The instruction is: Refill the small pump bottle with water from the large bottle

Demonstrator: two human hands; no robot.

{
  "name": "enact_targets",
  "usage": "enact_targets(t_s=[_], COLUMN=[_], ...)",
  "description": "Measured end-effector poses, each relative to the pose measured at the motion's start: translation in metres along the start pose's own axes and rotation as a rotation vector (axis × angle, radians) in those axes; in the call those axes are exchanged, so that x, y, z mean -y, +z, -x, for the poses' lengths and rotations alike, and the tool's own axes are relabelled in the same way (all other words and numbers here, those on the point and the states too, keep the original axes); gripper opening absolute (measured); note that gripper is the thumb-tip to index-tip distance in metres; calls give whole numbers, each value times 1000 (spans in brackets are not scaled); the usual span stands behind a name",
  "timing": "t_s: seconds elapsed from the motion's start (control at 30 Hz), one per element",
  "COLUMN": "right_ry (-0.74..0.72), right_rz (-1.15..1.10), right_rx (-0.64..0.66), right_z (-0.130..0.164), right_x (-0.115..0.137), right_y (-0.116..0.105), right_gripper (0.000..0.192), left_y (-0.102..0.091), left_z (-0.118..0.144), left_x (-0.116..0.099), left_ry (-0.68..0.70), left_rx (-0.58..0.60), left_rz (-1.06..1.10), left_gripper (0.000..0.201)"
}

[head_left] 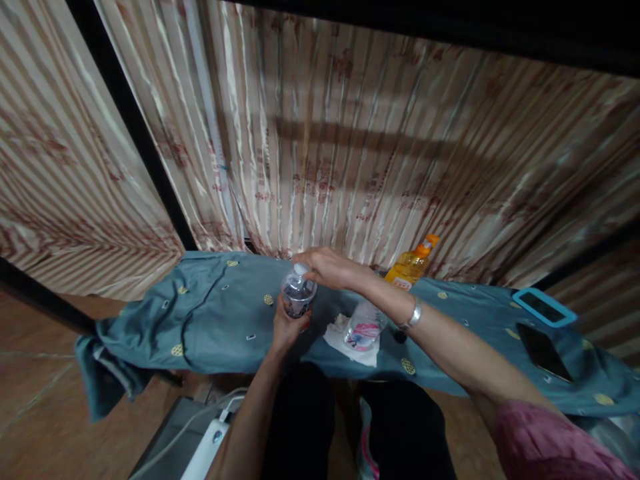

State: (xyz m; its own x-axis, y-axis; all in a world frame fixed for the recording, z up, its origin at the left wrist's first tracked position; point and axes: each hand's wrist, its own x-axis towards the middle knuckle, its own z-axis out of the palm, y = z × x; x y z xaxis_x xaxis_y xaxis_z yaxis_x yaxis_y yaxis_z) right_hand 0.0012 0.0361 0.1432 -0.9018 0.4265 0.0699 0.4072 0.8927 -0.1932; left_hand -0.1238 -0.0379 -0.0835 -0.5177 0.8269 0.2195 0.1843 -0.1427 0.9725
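A clear plastic bottle [299, 293] with a white cap [301, 269] stands upright over the cloth-covered table. My left hand [290, 328] is wrapped round its lower part from the near side. Up at the neck, the fingers of my right hand [325, 267] are closed on the cap. Just right of the bottle, a clear plastic piece with pink print [365, 328] lies on a white tissue [353, 347]. Behind my right forearm stands an orange-yellow bottle [407, 267] with an orange top, partly hidden by the arm.
A teal cloth [210, 313] with yellow pineapple prints covers the narrow table. A dark phone [543, 351] and a blue-framed object [545, 307] lie at the right. Below left, a white power strip [205, 450] with a cable rests on a grey box. Striped sheeting [340, 133] hangs behind, by dark posts.
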Motion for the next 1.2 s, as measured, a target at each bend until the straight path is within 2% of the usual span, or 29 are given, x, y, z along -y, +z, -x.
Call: enact_targets(t_s=[0.2,0.37,0.7,0.9,1.1,1.2], right_ry=[40,85,215,170,268,272], right_rz=[210,281,323,291,321,306], right_rx=[197,269,187,268,210,214], right_z=[-18,-25,-29,-24,-29,-25], right_x=[18,26,29,30,37,38], right_y=[-12,-21,-11,-21,-14,-17], right_gripper=[25,26,41,33,39,39], left_y=[2,1,1,2,2,1], left_z=[1,1,-1,-1,0,0], left_x=[-10,-9,0,2,-2,-3], left_ry=[-76,-75,-61,-64,-49,-52], left_rx=[-32,-32,-25,-14,-20,-12], left_rz=[12,-28,-61,-44,-75,-64], left_gripper=[73,73,76,79,79,82])
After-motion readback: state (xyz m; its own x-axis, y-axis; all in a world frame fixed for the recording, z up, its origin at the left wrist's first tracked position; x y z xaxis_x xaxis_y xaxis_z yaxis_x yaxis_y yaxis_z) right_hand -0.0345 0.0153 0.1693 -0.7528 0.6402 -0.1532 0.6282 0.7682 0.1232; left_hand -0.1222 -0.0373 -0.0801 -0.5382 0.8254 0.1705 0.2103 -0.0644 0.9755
